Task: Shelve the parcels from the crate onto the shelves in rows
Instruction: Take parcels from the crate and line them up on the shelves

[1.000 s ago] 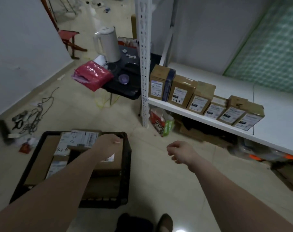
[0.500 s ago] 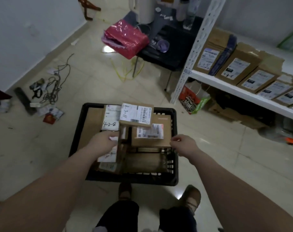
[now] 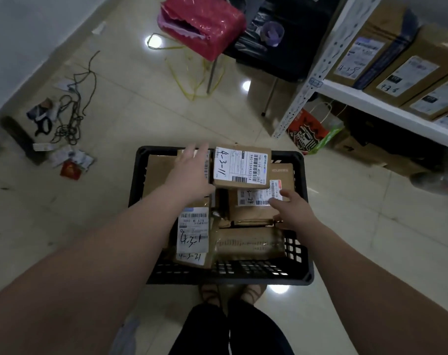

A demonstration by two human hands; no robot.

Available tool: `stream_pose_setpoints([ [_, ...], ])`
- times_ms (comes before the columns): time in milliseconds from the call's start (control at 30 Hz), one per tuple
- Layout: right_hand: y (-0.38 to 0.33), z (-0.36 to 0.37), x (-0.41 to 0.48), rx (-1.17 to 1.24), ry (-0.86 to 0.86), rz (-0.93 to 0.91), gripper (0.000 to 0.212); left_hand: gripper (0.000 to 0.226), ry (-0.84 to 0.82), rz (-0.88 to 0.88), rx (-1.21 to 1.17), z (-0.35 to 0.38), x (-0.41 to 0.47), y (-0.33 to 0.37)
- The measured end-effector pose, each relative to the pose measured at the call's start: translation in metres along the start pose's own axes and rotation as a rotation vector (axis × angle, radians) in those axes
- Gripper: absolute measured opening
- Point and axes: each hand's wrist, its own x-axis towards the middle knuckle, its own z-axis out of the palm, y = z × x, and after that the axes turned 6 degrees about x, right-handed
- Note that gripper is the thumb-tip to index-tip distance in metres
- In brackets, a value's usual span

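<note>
The black crate [image 3: 305,275] sits on the floor, near and centre, filled with cardboard parcels. The parcel marked 4-3-11 [image 3: 241,167] lies on top at the far side, label up, long axis running left to right. The left hand [image 3: 192,172] touches its left edge, grip wide with fingers extended. The right hand [image 3: 293,208] rests on the parcel marked 3-24 [image 3: 258,201], grip wide.
</note>
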Motion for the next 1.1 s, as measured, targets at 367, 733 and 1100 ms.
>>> stream_pose_setpoints([
  [367,0.005,0.011,0.013,0.070,-0.080,0.009,0.055,0.128,-0.039,0.220,0.473,0.030,0.045,0.028],
  [733,0.003,-0.034,-0.029,0.543,-0.212,0.013,0.065,0.107,-0.036,0.095,-0.090,0.019,-0.015,0.099],
  [1100,0.028,-0.137,-0.094,0.896,-0.076,-0.043,0.037,0.022,-0.292,0.226,-0.581,-0.022,-0.075,0.182],
])
